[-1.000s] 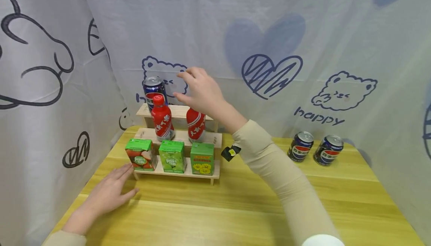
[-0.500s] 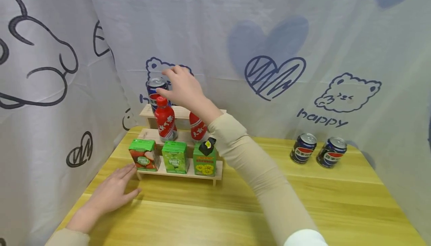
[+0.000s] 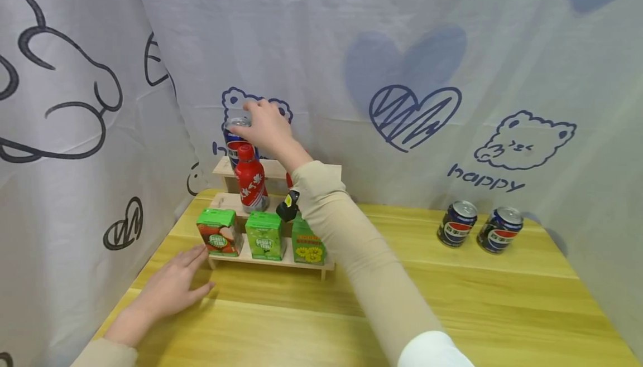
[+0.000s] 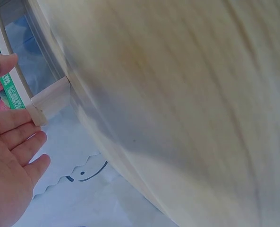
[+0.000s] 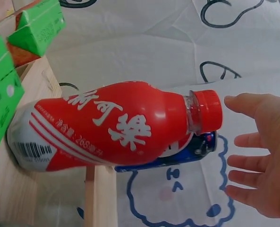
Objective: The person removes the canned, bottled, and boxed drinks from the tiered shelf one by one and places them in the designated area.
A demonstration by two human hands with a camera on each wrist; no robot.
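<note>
On the top step of a wooden rack (image 3: 275, 169) stands a blue cola can (image 3: 234, 148). My right hand (image 3: 268, 127) is at its upper right side, thumb and fingers spread. In the right wrist view, that hand (image 5: 267, 151) faces the red bottle's cap, and the can (image 5: 203, 145) shows partly behind the red bottle (image 5: 125, 125). This bottle (image 3: 252, 184) stands on the middle step, in front of the can. My left hand (image 3: 171, 286) lies at the rack's front left corner; in the left wrist view its fairly straight fingers (image 4: 19, 137) touch the rack's leg (image 4: 50, 99).
Juice boxes in red-green (image 3: 218, 234), light green (image 3: 264, 237) and darker green with yellow flowers (image 3: 308, 247) line the lowest step. My right sleeve mostly hides a second red bottle. Two cola cans (image 3: 457, 223) (image 3: 500, 230) stand at the table's back right. Patterned cloth (image 3: 321, 49) hangs behind.
My right hand has moved left and slightly down, from above the second red bottle to the can on the top step. My left hand stays at the rack's corner. The view has shifted slightly.
</note>
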